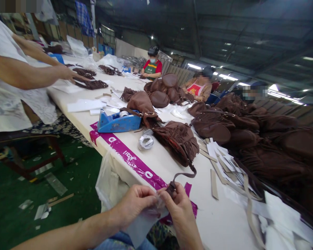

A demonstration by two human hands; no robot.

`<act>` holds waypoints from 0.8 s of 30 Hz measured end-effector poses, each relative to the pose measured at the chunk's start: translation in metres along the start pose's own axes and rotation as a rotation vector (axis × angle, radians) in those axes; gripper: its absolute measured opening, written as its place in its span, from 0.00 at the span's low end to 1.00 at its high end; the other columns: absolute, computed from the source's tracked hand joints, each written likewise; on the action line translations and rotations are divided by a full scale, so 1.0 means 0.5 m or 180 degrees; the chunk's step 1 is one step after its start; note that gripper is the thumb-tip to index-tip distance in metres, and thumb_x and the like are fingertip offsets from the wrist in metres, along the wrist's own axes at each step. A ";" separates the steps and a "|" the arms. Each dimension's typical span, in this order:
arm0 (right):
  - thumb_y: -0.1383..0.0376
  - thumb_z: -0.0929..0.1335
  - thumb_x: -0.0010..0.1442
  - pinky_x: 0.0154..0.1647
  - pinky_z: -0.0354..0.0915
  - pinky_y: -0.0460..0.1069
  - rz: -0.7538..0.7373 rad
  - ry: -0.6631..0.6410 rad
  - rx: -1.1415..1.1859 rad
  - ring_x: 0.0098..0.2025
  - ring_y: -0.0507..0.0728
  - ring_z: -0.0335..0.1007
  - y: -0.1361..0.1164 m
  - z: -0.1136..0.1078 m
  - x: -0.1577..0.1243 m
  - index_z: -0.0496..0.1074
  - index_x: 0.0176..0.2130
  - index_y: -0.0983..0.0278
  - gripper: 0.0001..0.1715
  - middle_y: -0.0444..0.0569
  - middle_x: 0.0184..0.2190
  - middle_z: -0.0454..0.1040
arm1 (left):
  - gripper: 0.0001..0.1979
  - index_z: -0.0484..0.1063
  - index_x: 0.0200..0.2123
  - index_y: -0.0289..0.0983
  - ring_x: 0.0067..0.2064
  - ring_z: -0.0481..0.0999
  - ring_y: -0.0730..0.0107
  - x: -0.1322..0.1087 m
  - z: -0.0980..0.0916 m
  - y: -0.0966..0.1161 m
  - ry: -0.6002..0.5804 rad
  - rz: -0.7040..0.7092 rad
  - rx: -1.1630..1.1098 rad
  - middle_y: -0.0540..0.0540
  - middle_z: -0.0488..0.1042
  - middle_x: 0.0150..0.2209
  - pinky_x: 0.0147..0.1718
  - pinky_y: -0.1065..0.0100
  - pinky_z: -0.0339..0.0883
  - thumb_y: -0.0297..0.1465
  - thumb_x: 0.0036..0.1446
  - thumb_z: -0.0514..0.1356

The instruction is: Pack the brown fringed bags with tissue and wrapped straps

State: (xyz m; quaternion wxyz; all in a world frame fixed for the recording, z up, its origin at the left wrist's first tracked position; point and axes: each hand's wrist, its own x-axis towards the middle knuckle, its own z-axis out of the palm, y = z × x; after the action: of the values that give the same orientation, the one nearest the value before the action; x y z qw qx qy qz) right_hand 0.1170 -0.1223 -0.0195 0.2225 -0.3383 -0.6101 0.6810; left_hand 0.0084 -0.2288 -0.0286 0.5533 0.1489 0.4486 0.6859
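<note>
My left hand (135, 205) and my right hand (178, 206) meet at the table's near edge, fingers closed in a pinch. Between them is the end of a brown strap (184, 175) and a bit of clear wrapping (158, 203). The strap runs up to a brown fringed bag (178, 140) lying on the white table (156, 158). My right fingers grip the strap's dark end piece (171, 188); my left fingers pinch the clear wrapping beside it.
A blue tape dispenser (118, 122) and a roll of clear tape (146, 141) sit behind a purple tape strip (130, 156). Piles of brown bags (250, 139) and paper strips (224, 163) fill the right. A co-worker's arms (28, 74) reach in at left; others sit far back.
</note>
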 end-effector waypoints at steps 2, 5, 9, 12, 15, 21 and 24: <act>0.45 0.70 0.52 0.32 0.67 0.48 0.0171 -0.0145 0.0108 0.34 0.57 0.71 -0.012 -0.010 -0.008 0.70 0.37 0.62 0.25 0.48 0.34 0.76 | 0.19 0.74 0.23 0.31 0.23 0.68 0.74 -0.002 -0.003 -0.001 0.0020 0.0061 0.0023 0.47 0.72 0.22 0.27 0.70 0.63 0.42 0.38 0.72; 0.47 0.72 0.51 0.33 0.66 0.47 0.0248 -0.0116 0.0109 0.35 0.56 0.69 -0.032 -0.018 -0.015 0.72 0.38 0.63 0.24 0.47 0.35 0.76 | 0.19 0.75 0.24 0.31 0.24 0.69 0.72 -0.006 -0.007 0.005 0.0007 0.0109 0.0058 0.46 0.74 0.23 0.27 0.70 0.63 0.42 0.38 0.72; 0.47 0.74 0.47 0.27 0.63 0.46 0.0194 0.0018 0.0113 0.27 0.52 0.64 -0.040 -0.012 -0.014 0.72 0.33 0.64 0.24 0.44 0.25 0.72 | 0.21 0.79 0.28 0.30 0.26 0.71 0.70 -0.019 -0.008 0.014 -0.0116 -0.0016 0.0107 0.42 0.77 0.26 0.29 0.70 0.64 0.43 0.38 0.72; 0.47 0.74 0.47 0.24 0.62 0.45 0.0197 -0.0032 0.0117 0.25 0.51 0.63 -0.033 -0.009 -0.013 0.72 0.32 0.64 0.24 0.43 0.24 0.70 | 0.21 0.80 0.29 0.29 0.27 0.71 0.71 -0.030 -0.007 0.015 -0.0224 -0.0031 0.0167 0.42 0.77 0.28 0.29 0.72 0.63 0.43 0.40 0.71; 0.48 0.74 0.48 0.23 0.61 0.44 0.0213 -0.0211 0.0018 0.24 0.50 0.63 -0.023 -0.012 -0.016 0.72 0.32 0.64 0.23 0.42 0.24 0.70 | 0.20 0.81 0.30 0.29 0.29 0.71 0.71 -0.036 -0.005 0.013 -0.0326 0.0005 0.0206 0.40 0.78 0.29 0.32 0.73 0.63 0.42 0.41 0.71; 0.48 0.72 0.51 0.23 0.61 0.45 0.0165 -0.0175 -0.0109 0.22 0.49 0.63 -0.018 -0.017 -0.028 0.69 0.34 0.65 0.23 0.41 0.22 0.70 | 0.20 0.80 0.31 0.29 0.29 0.73 0.68 -0.037 0.010 -0.002 -0.0148 -0.0073 -0.0065 0.39 0.78 0.29 0.32 0.70 0.64 0.40 0.40 0.72; 0.49 0.72 0.52 0.22 0.62 0.44 0.0159 -0.0203 -0.0085 0.23 0.50 0.65 -0.018 -0.019 -0.031 0.68 0.35 0.64 0.23 0.41 0.23 0.70 | 0.19 0.80 0.31 0.29 0.28 0.72 0.70 -0.034 0.012 -0.014 -0.0177 -0.0018 -0.0076 0.40 0.78 0.28 0.31 0.70 0.64 0.40 0.41 0.71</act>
State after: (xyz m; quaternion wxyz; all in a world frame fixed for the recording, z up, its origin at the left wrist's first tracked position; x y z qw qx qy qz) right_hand 0.1335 -0.1253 -0.0081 0.1813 -0.3345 -0.6173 0.6886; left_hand 0.0230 -0.2414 -0.0258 0.5693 0.1600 0.4253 0.6852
